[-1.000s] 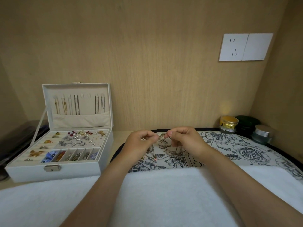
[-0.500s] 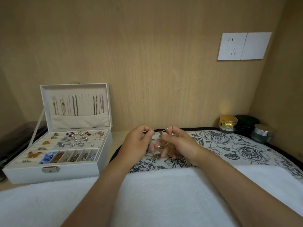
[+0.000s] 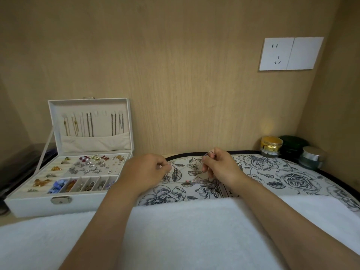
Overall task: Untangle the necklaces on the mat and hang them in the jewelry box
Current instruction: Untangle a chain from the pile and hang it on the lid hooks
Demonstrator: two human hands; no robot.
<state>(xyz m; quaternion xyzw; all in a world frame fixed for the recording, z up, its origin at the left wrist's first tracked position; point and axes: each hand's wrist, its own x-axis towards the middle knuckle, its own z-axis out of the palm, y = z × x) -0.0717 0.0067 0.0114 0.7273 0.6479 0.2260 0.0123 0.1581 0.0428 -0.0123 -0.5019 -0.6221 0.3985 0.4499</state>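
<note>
Jewelry box (image 3: 68, 205) sat open at the left, chains (image 3: 89, 124) already hanging in its lid. Next, the left hand (image 3: 146, 172) hovered at the mat's (image 3: 292, 178) left end, fingertips pressed together; on a strand or on nothing, I couldn't tell. Then the right hand (image 3: 220, 168), just apart, pinched the necklace (image 3: 209, 152), its silvery clasp poking up above the fingers, over the floral mat. Jars (image 3: 271, 145) stood far right.

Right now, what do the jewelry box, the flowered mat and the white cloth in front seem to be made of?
Jewelry box: looks like white faux leather, with smooth matte walls, a shiny metal clasp and a soft cream lining, perhaps velvet. Flowered mat: probably printed fabric, flat and matte, with a dark edging. White cloth: thick fuzzy pile, likely terry or fleece.
</note>
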